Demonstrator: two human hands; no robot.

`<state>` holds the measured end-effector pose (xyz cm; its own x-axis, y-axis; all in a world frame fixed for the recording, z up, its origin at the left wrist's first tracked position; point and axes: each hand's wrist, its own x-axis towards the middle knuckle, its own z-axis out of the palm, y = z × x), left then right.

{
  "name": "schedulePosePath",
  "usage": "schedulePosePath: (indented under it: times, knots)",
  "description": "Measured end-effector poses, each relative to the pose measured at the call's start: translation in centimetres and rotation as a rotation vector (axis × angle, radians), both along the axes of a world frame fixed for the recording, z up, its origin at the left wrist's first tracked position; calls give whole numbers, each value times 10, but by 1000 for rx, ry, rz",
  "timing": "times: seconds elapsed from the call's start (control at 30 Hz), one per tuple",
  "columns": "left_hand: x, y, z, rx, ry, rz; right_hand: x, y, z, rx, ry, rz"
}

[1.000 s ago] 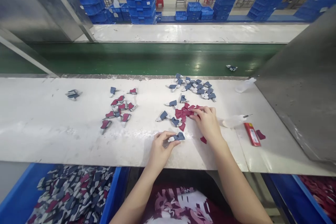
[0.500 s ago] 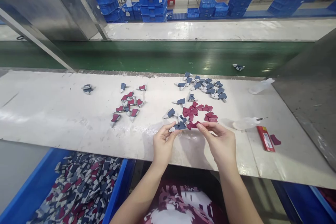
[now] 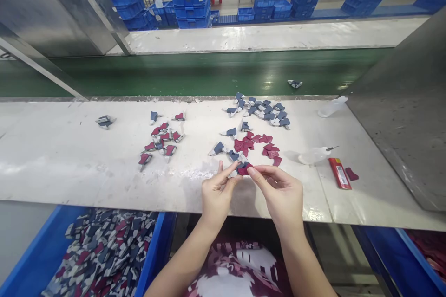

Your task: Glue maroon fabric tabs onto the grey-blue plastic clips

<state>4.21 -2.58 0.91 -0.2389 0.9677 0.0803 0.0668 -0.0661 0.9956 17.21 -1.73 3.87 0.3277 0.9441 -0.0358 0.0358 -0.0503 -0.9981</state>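
My left hand (image 3: 218, 192) pinches a blue-and-grey piece at the front of the white table (image 3: 87, 171). My right hand (image 3: 282, 190) holds a dark red piece (image 3: 244, 169) between thumb and fingers, lying against the face of the blue-and-grey piece. Just beyond my hands are loose dark red pieces (image 3: 244, 145) and several blue-and-grey pieces (image 3: 266, 110). Farther left sits a group of pieces with red faces (image 3: 165, 137). How far the two held parts overlap is partly hidden by my fingers.
Two translucent bottles (image 3: 313, 155) (image 3: 332, 106) and a red box (image 3: 339, 173) lie at the right. A green conveyor (image 3: 181, 74) runs behind the table, carrying one piece (image 3: 294, 84). At the lower left, a blue bin (image 3: 158, 232) holds many pieces. Metal panels stand on both sides.
The red piece in my right hand has moved left onto the blue-and-grey piece in my left hand. My hands are closer together, and the view has shifted slightly right.
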Motion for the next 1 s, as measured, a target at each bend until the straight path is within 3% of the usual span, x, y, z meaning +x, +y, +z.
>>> schedulePosePath:
  times: [0.27, 0.4, 0.57, 0.77, 0.87, 1.0]
  knots:
    - [3, -1, 2, -51, -8, -20, -1, -4, -5, 23, -87, -21]
    - [4, -1, 6, -88, -50, -38, -2, -8, -11, 116, -194, -34]
    - [9, -1, 12, -109, -129, 36, -4, -12, -12, 261, -332, -17]
    - [11, 1, 18, -160, -234, 29, -4, -11, -10, 391, -503, -109]
    - [8, 2, 21, -185, -296, -15, 3, -6, -10, 317, -370, -28]
    - [4, 2, 24, -193, -294, -74, 14, 2, -9, 91, -92, 248]
